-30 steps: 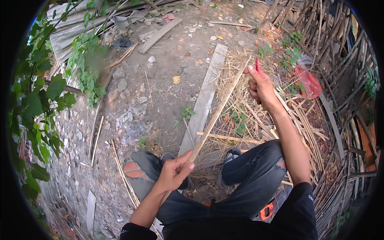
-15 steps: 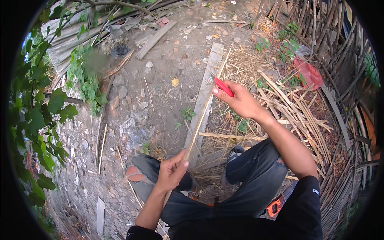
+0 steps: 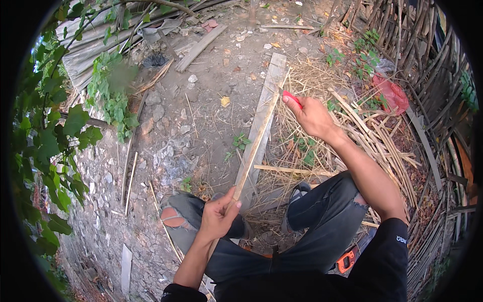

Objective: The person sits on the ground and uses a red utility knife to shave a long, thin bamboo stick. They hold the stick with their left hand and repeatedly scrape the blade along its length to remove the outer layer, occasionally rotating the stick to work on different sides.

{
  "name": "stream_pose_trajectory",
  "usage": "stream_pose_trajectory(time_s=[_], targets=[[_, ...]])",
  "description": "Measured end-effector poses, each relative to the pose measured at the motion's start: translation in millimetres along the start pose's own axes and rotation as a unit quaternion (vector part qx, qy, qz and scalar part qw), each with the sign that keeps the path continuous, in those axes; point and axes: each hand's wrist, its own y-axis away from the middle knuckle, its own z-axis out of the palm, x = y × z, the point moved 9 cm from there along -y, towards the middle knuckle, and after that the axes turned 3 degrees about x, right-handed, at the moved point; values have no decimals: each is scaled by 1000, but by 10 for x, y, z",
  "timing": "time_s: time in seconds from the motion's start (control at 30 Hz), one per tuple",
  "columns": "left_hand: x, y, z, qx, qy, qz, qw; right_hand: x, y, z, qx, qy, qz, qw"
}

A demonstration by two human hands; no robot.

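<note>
Left hand [image 3: 217, 217]: closed around the near end of a bamboo strip [image 3: 254, 146], above the knees. Right hand [image 3: 313, 117]: closed on a red-handled knife [image 3: 292, 97], set against the strip's far part. Strip ran between both hands, over a grey plank [image 3: 266, 95]. Progress, as judged: shaving under way; a heap of split strips [image 3: 382, 146] lay right of the right hand. Room: bare ground left of the strip; stick fence [image 3: 432, 75] crowded the right.

No signs or screens out here — only a crumpled red plastic bag [image 3: 390, 93] at the upper right, lying among dry bamboo strips [image 3: 375, 136] by the fence.
</note>
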Motion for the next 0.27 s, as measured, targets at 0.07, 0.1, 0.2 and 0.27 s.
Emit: stream_pose_trajectory(time_s=[0.07,0.1,0.2,0.27], targets=[[19,-20,-9,-3,-15,8,1000,138,-72,-169,29,-12,7,999],[37,-33,-15,2,-11,8,1000,-5,-5,-79,-2,8,-48,999],[21,-50,8,21,-8,13,1000,-454,480,394,-81,54,-174,980],[13,-48,-32,31,-15,16,999,-689,655,581,-100,67,-224,967]])
